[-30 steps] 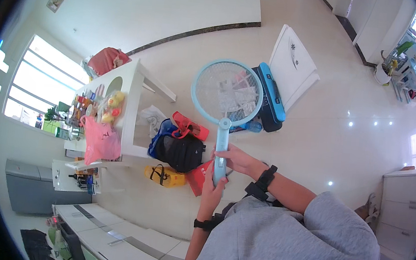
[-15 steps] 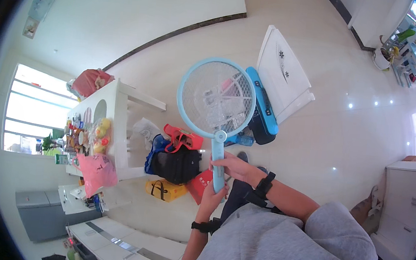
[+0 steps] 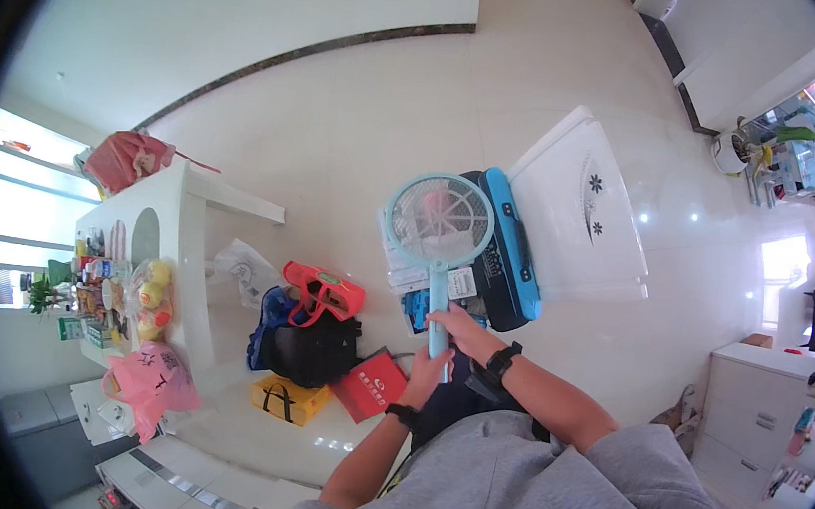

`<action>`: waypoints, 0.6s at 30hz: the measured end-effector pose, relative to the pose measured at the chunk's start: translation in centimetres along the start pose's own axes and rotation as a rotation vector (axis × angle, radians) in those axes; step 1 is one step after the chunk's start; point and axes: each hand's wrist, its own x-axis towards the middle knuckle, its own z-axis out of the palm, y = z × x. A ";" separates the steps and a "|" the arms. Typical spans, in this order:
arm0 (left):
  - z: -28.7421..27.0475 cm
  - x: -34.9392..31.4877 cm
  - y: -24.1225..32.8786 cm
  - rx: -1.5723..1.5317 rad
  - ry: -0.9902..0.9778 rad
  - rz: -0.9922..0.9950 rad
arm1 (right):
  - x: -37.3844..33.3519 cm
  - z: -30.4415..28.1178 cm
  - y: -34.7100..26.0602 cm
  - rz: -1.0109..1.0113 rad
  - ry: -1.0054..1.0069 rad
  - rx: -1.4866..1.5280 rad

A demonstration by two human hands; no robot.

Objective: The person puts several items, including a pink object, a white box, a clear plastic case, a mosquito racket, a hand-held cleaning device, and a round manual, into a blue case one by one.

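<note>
Fingers (image 3: 438,317) of the right hand (image 3: 462,330) wrap the mid-handle of the light-blue mesh racket (image 3: 439,277), those of the left hand (image 3: 426,375) its lower end, probably steadying the round head, which partly overlaps the blue-and-black case (image 3: 514,265).

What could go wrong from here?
1. The blue racket, gripped by the left hand and right hand, overlaps the blue-and-black case in this view; if lowered, its head might knock it.
2. The red bag, black bag and yellow bag crowd the floor at left: possible trip.
3. The pink bag sits by the table's edge; a bump might dislodge it.
</note>
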 end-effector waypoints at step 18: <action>-0.1 15.6 -3.6 0.128 0.062 -0.132 | 12.8 -9.1 -0.9 0.034 0.125 -0.313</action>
